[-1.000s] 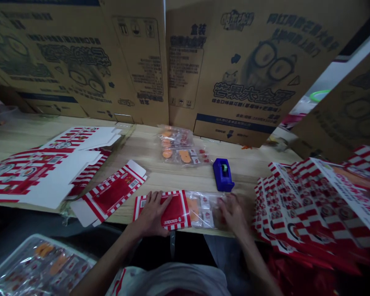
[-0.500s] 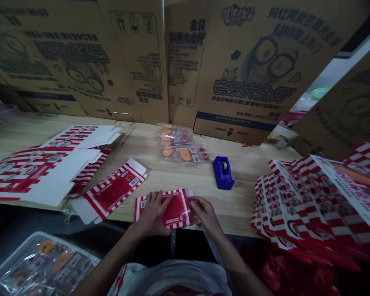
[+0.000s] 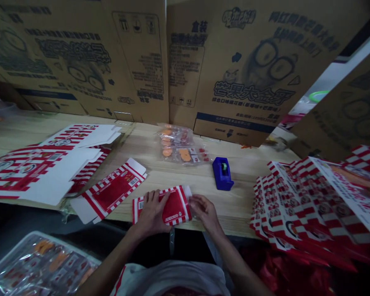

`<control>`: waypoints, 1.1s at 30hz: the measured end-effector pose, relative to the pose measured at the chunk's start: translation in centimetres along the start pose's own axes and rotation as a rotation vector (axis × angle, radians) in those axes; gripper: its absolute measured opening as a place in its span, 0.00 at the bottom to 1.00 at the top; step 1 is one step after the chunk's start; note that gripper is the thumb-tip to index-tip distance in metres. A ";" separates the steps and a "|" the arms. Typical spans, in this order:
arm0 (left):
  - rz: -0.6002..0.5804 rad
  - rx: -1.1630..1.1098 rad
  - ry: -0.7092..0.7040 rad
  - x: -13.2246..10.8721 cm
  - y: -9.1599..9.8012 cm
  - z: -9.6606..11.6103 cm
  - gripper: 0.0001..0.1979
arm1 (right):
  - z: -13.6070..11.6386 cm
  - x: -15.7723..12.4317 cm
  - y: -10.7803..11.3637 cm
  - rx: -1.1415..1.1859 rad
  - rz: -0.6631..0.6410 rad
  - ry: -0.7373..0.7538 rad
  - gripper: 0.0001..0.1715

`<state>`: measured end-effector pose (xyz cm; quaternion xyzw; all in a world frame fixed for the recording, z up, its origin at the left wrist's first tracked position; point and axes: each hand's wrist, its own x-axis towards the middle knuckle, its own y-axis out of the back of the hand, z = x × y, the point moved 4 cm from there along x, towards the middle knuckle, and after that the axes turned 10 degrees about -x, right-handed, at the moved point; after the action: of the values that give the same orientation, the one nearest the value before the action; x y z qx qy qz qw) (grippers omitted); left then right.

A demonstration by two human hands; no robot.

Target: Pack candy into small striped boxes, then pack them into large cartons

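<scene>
A red and white striped carton (image 3: 175, 205) lies near the table's front edge, its right end open with a pale flap (image 3: 188, 191) sticking out. My left hand (image 3: 152, 211) is over its left half, fingers on top and thumb towards the middle, gripping it. At the open end my right hand (image 3: 203, 209) has its fingers bent together on a clear plastic bag, mostly hidden by the carton and fingers. Left of these lies another striped carton (image 3: 112, 191), flattish, with white end flaps. A blue tape dispenser (image 3: 223, 174) stands beyond my right hand.
Clear bags of orange pieces (image 3: 180, 150) lie farther back. Flat printed cartons (image 3: 49, 172) are stacked left; filled-out striped boxes (image 3: 311, 205) stand right. A tub (image 3: 33, 234) of bagged pieces sits low left. Large cardboard boxes (image 3: 234, 61) wall off the back.
The carton has shifted slightly left and tilted, its right end turning away from me. Less clear plastic shows at its open end, where my right fingers have curled in more.
</scene>
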<state>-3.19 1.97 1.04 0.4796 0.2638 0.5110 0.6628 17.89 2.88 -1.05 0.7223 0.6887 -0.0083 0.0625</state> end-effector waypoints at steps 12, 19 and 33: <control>0.238 -0.550 0.325 -2.0 -0.1 2.0 0.43 | -0.1 -1.0 -1.8 0.194 0.033 -0.025 0.25; 0.118 -1.214 0.256 -3.0 -1.5 0.3 0.39 | 0.4 -1.4 -0.1 0.103 -0.122 -0.002 0.29; 0.074 -1.297 0.284 -3.2 -2.6 1.1 0.17 | 0.6 -2.2 -0.2 -0.315 -0.106 0.260 0.09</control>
<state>-2.22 -1.47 -1.34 -0.0797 -0.0291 0.6470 0.7577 17.60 0.61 -1.40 0.6614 0.7208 0.1895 0.0845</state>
